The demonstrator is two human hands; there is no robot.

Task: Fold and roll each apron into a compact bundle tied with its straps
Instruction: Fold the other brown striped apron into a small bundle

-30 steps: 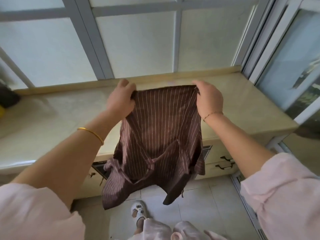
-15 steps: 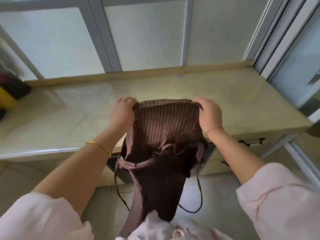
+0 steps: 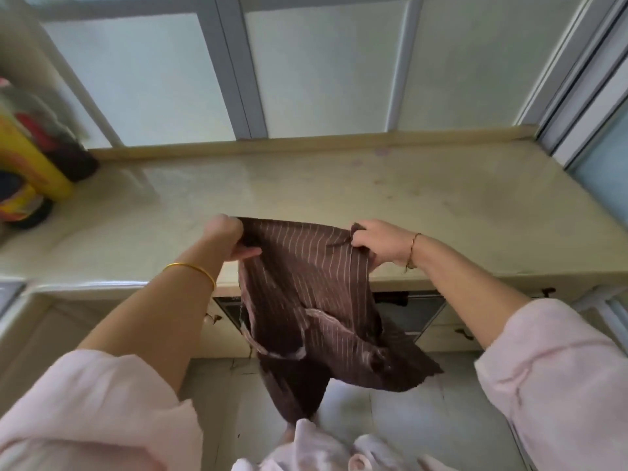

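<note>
The person is holding a brown pinstriped apron (image 3: 306, 294) up by its top edge, over the front edge of the pale stone bench (image 3: 441, 205). The left hand (image 3: 226, 237) is gripping the left corner, its fingers (image 3: 248, 254) clamped on a bunch of cloth. The right hand (image 3: 377, 243) is pinching the right corner, its fingers (image 3: 362, 244) closed on the fabric. Between the hands the top edge is sagging slightly, and the rest is hanging down in front of the bench's drawers (image 3: 452, 331), creased and twisted, with a lighter strap (image 3: 326, 317) lying across it. A gold bangle (image 3: 193, 270) is sitting on the left wrist and a thin bracelet (image 3: 412, 249) on the right. Yellow containers (image 3: 30, 164) are standing at the bench's far left, blurred.
</note>
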